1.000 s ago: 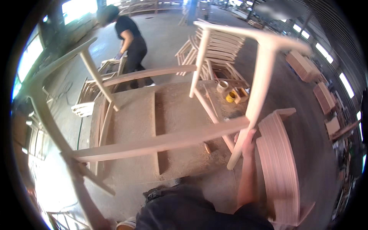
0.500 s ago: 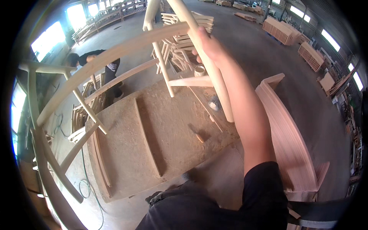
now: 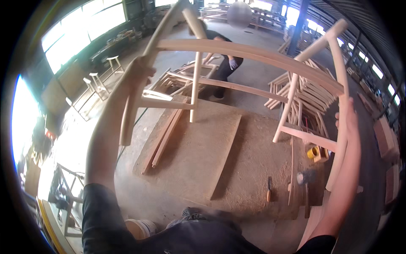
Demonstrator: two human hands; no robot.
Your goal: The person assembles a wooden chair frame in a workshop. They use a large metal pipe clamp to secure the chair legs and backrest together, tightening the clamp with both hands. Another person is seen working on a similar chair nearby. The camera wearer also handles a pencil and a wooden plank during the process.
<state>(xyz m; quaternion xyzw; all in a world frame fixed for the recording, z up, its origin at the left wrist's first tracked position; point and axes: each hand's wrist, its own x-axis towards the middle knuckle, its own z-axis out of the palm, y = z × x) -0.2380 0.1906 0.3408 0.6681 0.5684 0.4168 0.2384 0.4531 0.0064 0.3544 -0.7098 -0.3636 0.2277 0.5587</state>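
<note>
A pale wooden chair frame (image 3: 249,53) hangs above the dusty workbench (image 3: 190,165), its legs joined by a curved rail and lower stretchers. My left hand (image 3: 141,70) is closed round the left near leg, high up below the curved rail. On the other side, my right hand (image 3: 347,114) grips the right near leg just beneath the joint with that rail; its fingers are partly hidden behind the wood. Both forearms reach up along the outer sides of the frame.
Wooden strips (image 3: 167,137) lie along the bench's left; a long thin strip (image 3: 226,156) crosses its middle. A knife-like tool (image 3: 269,190), a mallet (image 3: 302,178) and a yellow cup (image 3: 312,152) are at right. A co-worker (image 3: 224,46) bends beyond, near stacked chair frames (image 3: 311,86).
My view has swung to the left, so the chair frame and bench appear farther right. My left hand, out of sight before, now shows on the frame; my right hand still holds it.
</note>
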